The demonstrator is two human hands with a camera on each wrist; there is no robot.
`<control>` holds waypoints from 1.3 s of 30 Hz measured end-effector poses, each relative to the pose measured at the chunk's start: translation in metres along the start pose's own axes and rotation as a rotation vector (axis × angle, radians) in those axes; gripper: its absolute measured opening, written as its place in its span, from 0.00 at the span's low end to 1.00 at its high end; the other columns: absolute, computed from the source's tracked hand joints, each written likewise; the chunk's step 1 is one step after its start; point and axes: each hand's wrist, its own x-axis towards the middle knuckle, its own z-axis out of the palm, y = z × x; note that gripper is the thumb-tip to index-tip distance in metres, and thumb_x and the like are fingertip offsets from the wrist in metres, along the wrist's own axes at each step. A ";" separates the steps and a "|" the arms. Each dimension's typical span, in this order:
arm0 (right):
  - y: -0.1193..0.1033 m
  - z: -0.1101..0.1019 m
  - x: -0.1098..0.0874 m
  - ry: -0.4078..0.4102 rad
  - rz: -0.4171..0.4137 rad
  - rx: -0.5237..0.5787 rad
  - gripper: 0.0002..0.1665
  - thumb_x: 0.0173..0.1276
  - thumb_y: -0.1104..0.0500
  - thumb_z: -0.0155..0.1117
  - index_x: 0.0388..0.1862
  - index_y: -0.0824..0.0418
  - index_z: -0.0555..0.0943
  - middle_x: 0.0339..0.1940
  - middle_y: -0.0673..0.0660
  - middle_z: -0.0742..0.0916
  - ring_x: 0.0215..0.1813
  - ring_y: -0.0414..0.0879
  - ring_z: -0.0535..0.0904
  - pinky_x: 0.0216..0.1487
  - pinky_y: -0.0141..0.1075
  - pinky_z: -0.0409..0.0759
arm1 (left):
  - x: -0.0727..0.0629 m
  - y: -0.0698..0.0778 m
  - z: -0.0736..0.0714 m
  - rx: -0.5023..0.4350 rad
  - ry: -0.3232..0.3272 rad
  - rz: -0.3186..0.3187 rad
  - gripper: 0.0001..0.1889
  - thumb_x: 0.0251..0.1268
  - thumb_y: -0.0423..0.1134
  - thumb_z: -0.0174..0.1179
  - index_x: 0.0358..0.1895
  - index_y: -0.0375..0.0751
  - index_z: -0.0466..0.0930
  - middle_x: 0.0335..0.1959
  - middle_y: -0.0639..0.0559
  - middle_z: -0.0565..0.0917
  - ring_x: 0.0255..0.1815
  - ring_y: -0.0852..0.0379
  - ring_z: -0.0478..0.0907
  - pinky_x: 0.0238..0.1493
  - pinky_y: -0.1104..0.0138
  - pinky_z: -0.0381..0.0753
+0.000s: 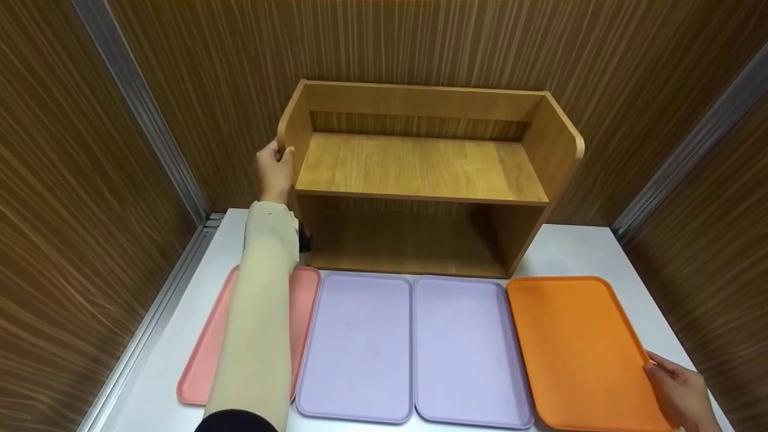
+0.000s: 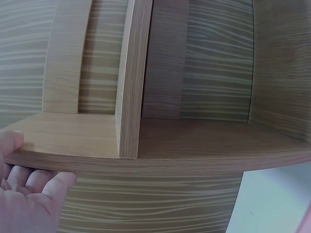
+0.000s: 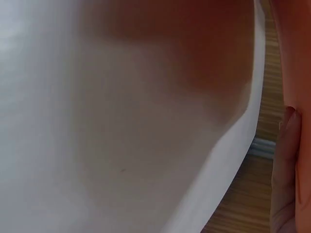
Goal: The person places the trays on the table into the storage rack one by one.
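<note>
My left hand [image 1: 275,173] grips the front edge of the left side panel of a two-tier wooden shelf [image 1: 420,168]. In the left wrist view, the thumb lies on the panel's inner face and the curled fingers [image 2: 36,180] are on its outer side. Both tiers of the shelf show no contents. At the lower right, my right hand [image 1: 683,393] holds the right edge of an orange tray [image 1: 585,348], thumb on the rim. The right wrist view shows fingers [image 3: 285,170] against the tray's underside, with its shadow on the white surface below.
Two light purple trays [image 1: 355,348] lie side by side before the shelf. A pink tray [image 1: 207,360] is at the left, partly hidden by my left sleeve. Wood-patterned walls [image 1: 78,240] enclose the white table [image 1: 576,249] at the back and sides.
</note>
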 end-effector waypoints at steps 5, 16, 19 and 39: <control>-0.017 0.011 -0.002 -0.047 -0.038 0.101 0.11 0.68 0.55 0.59 0.46 0.40 0.83 0.34 0.30 0.83 0.36 0.26 0.79 0.35 0.25 0.78 | -0.001 -0.001 -0.001 -0.003 -0.009 -0.011 0.14 0.68 0.30 0.52 0.53 0.28 0.78 0.50 0.38 0.81 0.47 0.54 0.76 0.47 0.68 0.73; -0.058 0.045 -0.010 -0.104 0.042 0.114 0.24 0.67 0.47 0.59 0.61 0.50 0.76 0.37 0.28 0.81 0.39 0.31 0.81 0.37 0.31 0.80 | 0.000 -0.001 0.001 -0.022 0.000 0.011 0.13 0.67 0.28 0.52 0.52 0.27 0.78 0.48 0.37 0.82 0.40 0.57 0.74 0.41 0.72 0.71; -0.070 0.056 -0.013 -0.107 0.063 0.183 0.19 0.67 0.48 0.60 0.57 0.44 0.79 0.37 0.32 0.84 0.37 0.36 0.83 0.36 0.34 0.81 | 0.000 -0.001 0.001 -0.003 0.012 0.005 0.13 0.67 0.29 0.53 0.51 0.28 0.79 0.47 0.38 0.82 0.38 0.59 0.73 0.40 0.73 0.71; -0.162 0.106 -0.028 -0.128 -0.076 0.199 0.23 0.68 0.57 0.60 0.59 0.66 0.76 0.32 0.45 0.88 0.26 0.45 0.83 0.26 0.36 0.81 | 0.001 -0.002 0.001 -0.054 -0.008 0.006 0.14 0.67 0.28 0.52 0.53 0.27 0.78 0.50 0.37 0.81 0.45 0.55 0.75 0.47 0.69 0.72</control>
